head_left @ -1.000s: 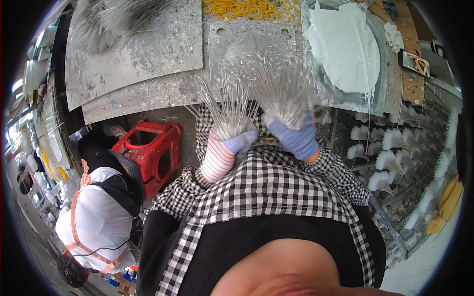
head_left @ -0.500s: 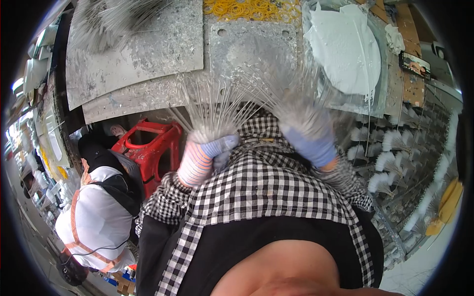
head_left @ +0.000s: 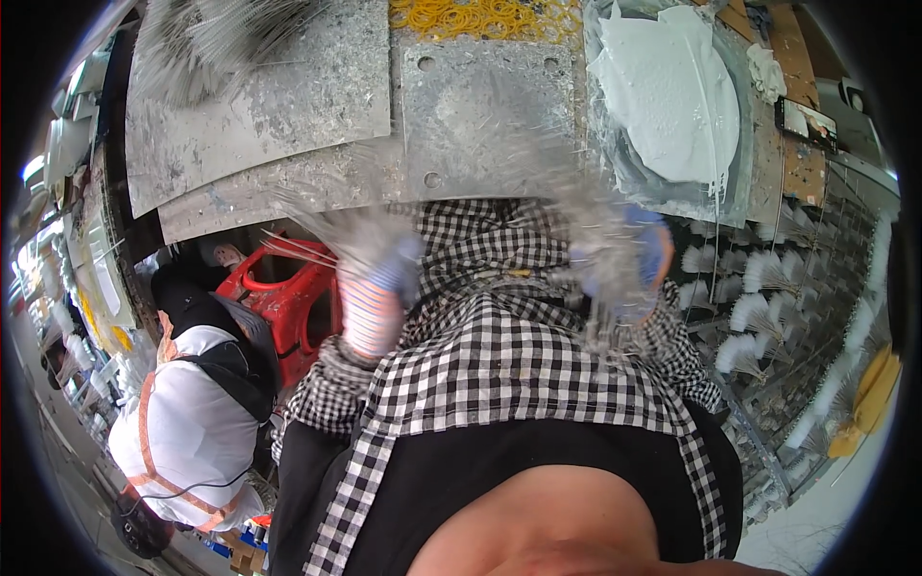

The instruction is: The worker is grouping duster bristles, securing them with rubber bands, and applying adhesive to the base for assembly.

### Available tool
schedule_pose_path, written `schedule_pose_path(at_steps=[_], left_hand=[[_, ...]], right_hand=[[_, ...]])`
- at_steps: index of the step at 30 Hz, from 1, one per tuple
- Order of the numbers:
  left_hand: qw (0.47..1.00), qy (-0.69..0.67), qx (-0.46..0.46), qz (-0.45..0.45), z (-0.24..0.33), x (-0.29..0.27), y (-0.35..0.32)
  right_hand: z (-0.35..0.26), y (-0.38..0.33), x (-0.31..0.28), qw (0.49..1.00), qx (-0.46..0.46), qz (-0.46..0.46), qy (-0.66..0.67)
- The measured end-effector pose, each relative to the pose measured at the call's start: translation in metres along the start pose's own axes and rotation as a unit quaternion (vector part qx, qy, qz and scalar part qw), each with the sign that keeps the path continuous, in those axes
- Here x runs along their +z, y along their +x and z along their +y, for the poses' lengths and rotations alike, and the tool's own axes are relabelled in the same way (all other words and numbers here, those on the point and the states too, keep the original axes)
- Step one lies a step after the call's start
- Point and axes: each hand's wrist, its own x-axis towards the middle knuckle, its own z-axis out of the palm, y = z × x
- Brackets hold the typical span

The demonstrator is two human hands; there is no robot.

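A red stool (head_left: 290, 331) stands between left hand (head_left: 371, 305) and co-worker (head_left: 187, 413).

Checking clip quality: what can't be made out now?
In the head view:
Left hand: exact finger placement lost to motion blur.
Right hand: blurred, partly covered by the right wire bundle.
Left wire bundle: strands smeared by motion, uncountable.
Grey wire pile: cut off by the top edge.
Phone: screen details too small.

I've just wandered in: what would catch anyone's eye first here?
Probably the motion-blurred hands: a wiry bundle in the gloved left hand and a second bundle in the right hand. Next, the white, paste-like spread on the table's right, and the red stool at the person's left.
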Motion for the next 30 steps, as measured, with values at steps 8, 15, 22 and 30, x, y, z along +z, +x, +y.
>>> schedule_pose_path(at_steps=[8,15,22,30], left_hand=[[0.983,0.034,-0.057,-0.171,-0.032,0.013,0.013],[0.787,-0.424,-0.44,-0.089,-0.132,0.038,0.057],[0.844,0.297,0.168,-0.413,-0.116,-0.012,0.026],[0.767,0.467,0.228,-0.376,-0.133,0.003,0.05]], right_hand=[[-0.042,0.019,0.037,0.857,0.419,-0.159,0.253],[-0.021,-0.008,0.088,0.872,0.375,-0.163,0.267],[-0.058,0.005,0.053,0.894,0.302,-0.195,0.268],[-0.019,-0.015,0.103,0.797,0.389,-0.13,0.444]])
